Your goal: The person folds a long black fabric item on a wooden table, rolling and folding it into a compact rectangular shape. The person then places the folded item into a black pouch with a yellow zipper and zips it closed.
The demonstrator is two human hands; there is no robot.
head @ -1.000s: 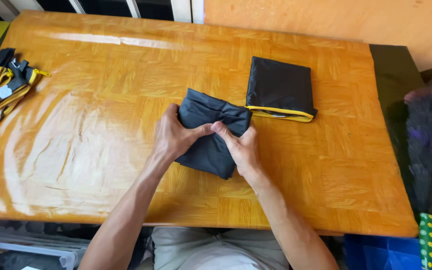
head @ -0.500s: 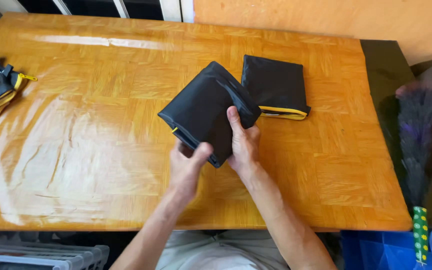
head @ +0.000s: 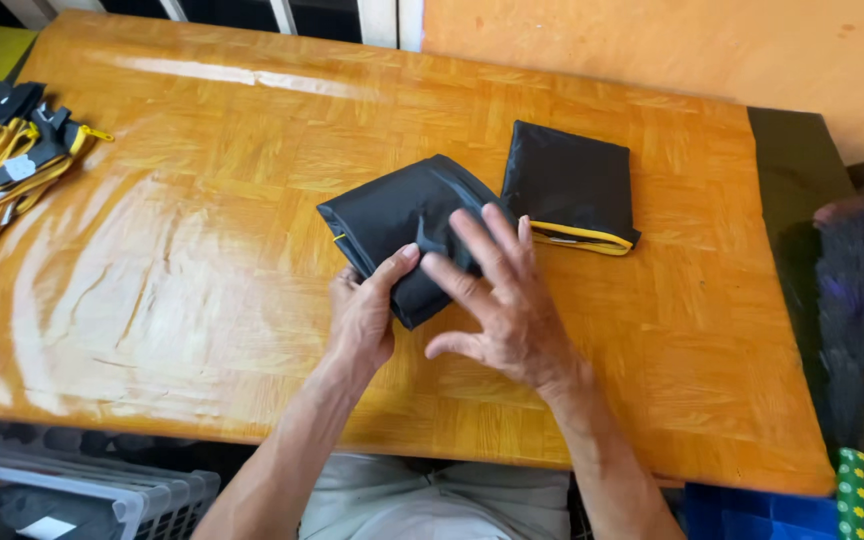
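L hand pinches folded black cloth | R hand flat, fingers spread on it | wooden table

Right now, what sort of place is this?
Probably a small workshop or home packing spot: a wooden table with a pile of black-and-yellow fabric items, one folded black bag, and both hands on another bag.

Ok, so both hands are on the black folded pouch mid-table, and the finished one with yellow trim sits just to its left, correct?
Not quite. The head view shows the finished pouch with yellow trim lying to the right of the black folded pouch, not to its left. The rest holds: the left hand grips the pouch's near edge and the right hand lies flat on it, mid-table.
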